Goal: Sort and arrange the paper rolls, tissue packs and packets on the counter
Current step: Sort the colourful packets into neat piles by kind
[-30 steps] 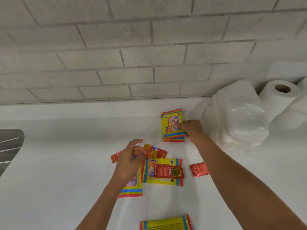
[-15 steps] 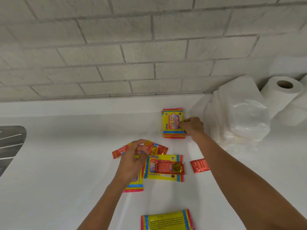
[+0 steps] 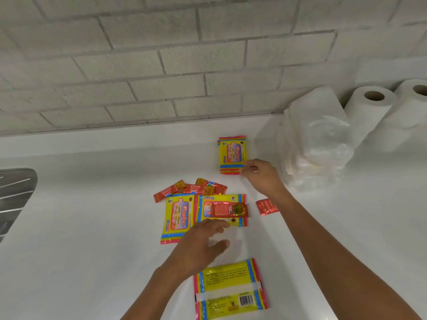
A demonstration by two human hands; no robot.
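Looking down from head height, a white surface is seen against a grey brick wall. Several things are cut off or hard to read: a metal drainer is clipped by the left edge, the second of two paper rolls is cut by the right edge beside the first paper roll, and a wrapped bundle of white tissue is too glossy for its contents to be counted.

Four yellow wipes packs are shown. A far pack lies near the wall, with what may be another pack hidden beneath it. Two middle packs lie side by side, the right one partly covered by a small red sachet. A near pack lies back side up.

A loose pile of red sachets overlaps beyond the middle packs; its count cannot be told. One lone red sachet lies to the right.

The right hand is seen with fingers curled, pinching the far pack's near right corner. The left hand is held with fingers straight and thumb spread, over the middle packs' near edge.
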